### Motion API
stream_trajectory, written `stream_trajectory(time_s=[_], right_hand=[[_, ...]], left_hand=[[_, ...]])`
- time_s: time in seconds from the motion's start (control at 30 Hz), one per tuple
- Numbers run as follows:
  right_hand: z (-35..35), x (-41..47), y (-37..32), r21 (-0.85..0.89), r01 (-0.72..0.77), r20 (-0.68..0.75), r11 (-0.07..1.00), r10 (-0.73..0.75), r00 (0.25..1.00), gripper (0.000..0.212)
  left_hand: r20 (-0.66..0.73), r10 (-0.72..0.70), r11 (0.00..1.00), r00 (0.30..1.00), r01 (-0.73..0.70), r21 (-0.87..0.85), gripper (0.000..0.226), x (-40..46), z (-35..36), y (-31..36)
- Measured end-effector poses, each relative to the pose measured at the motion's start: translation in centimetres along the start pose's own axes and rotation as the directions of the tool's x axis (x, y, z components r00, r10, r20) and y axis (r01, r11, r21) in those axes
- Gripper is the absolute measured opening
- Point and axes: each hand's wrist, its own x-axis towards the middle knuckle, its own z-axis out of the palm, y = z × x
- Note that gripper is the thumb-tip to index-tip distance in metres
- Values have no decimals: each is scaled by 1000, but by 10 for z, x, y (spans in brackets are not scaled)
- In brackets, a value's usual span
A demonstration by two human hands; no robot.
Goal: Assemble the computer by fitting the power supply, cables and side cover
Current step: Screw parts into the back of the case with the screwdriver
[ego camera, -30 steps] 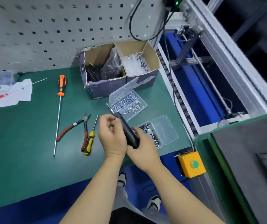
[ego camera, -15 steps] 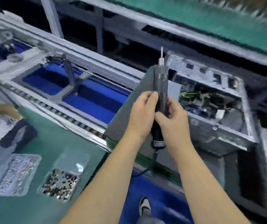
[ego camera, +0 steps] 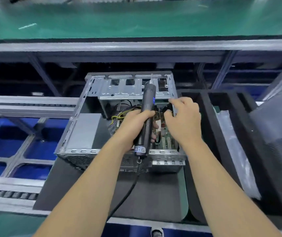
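Open computer case at centre, power supply bay at 9 o'clock; left hand wrapped round electric screwdriver; right hand half-curled, reaching toward 12, holding nothing visible; probably heavy, rigid, sharp-edged; best gripped by frame rails, clear of fragile motherboard.

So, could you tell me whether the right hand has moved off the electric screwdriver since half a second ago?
Yes. The right hand has let go of the electric screwdriver, which the left hand grips, and has reached rightward over the open computer case.
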Motion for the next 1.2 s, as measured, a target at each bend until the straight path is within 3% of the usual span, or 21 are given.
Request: stream_trajectory(time_s=[0.07,0.13,0.3,0.43,0.53,0.67,0.77,0.87,1.0,1.2], right_hand=[[5,12,21,-89,-109,204,990,125,971,58],[16,15,32,131,-237,339,963,182,923,66],[23,12,37,339,-271,268,901,183,946,61],[24,3,67,616,-407,174,674,388,905,30],[31,-23,128,288,-534,49,795,544,838,25],[51,-72,195,-40,-619,158,784,617,771,27],[68,-104,223,-174,-580,207,796,606,768,31],[80,-114,235,-113,-608,196,786,617,762,37],[90,-98,234,-76,-615,152,785,618,771,28],[104,-90,238,-117,-606,141,787,617,774,37]], left_hand=[[70,-44,999,997,42,30,41,8,-2,-8],[144,-97,995,985,95,22,52,11,-2,-13],[261,-149,988,954,156,-6,58,17,3,-14],[321,-177,983,930,186,2,59,18,3,-21],[352,-192,979,916,203,6,60,20,-1,-23],[353,-209,975,912,220,9,65,23,-2,-25],[365,-223,971,904,239,1,66,25,-4,-26],[368,-229,970,901,245,4,72,26,-5,-27],[372,-233,969,898,247,12,80,28,-7,-29],[368,-244,963,897,269,-19,68,27,-7,-30]])
